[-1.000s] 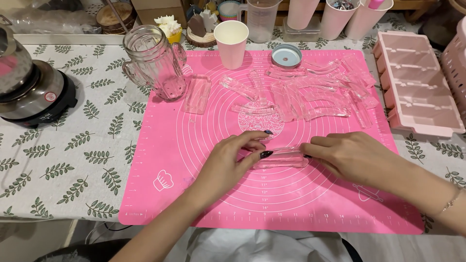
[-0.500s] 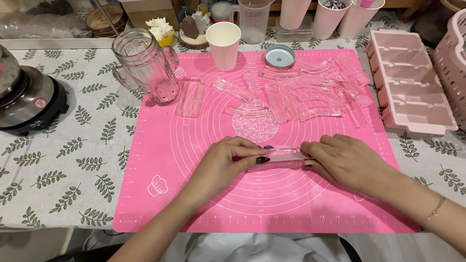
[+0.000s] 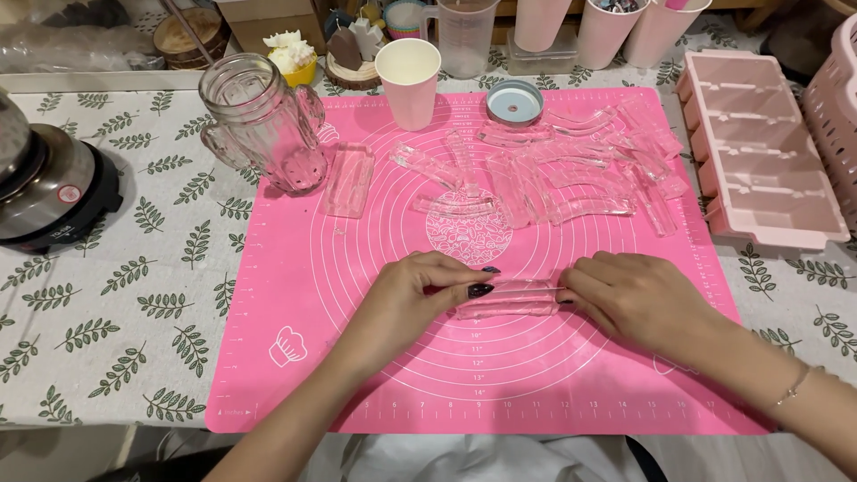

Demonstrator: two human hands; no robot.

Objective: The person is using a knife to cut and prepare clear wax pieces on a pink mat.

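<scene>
A: Head view, step in hand?
B: Left hand (image 3: 406, 295) and right hand (image 3: 638, 299) each pinch one end of the clear plastic piece (image 3: 509, 299) lying on the pink mat (image 3: 295, 268).
A: Next requirement?
B: Probably even fingertip pressure, piece held level.

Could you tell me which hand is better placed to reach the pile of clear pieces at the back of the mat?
Probably the right hand: the clear pieces lie mostly straight beyond it, while the left hand sits further from them.

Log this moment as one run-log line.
left hand: holds clear plastic piece | right hand: holds its other end | piece: flat on pink mat | behind: more clear pieces
</scene>
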